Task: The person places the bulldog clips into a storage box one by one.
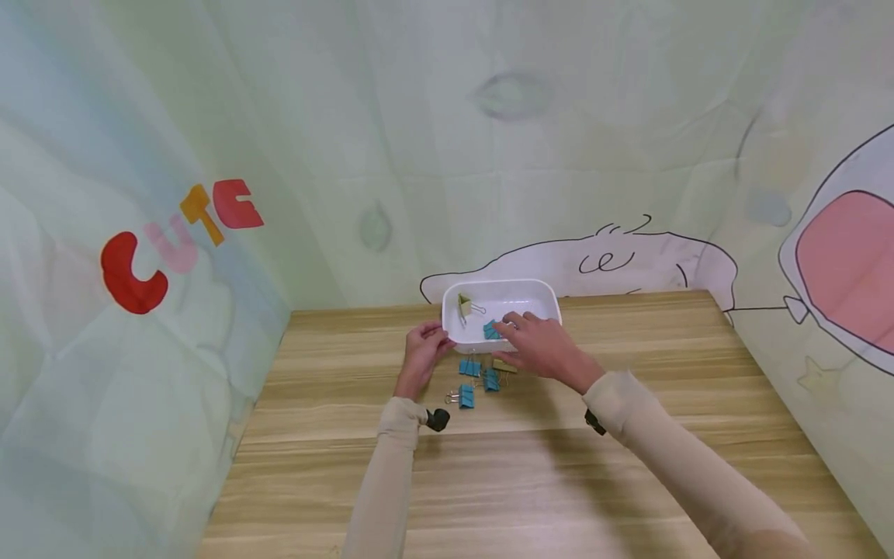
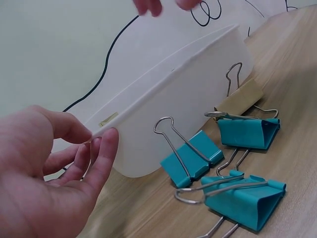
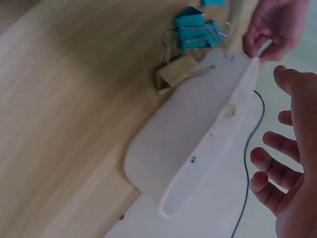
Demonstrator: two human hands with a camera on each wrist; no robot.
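My left hand (image 1: 421,355) pinches the near-left corner rim of a white plastic tray (image 1: 534,291) between thumb and fingers. Above the tray's near-right side is my right hand (image 1: 545,347), its fingers spread and holding nothing in the right wrist view. Inside the tray, a blue binder clip (image 1: 490,330) lies by the right fingertips, and a yellow-green binder clip (image 1: 464,305) is at the left. Three blue binder clips (image 2: 192,158) and a tan binder clip (image 2: 241,99) rest on the table just in front of the tray, their wire handles folded out.
The wood-grain table (image 1: 482,489) ends at a printed curtain (image 1: 335,233) right behind the tray. More curtain hangs along the left and right sides. A dark wrist camera (image 1: 438,420) is strapped near the left sleeve cuff.
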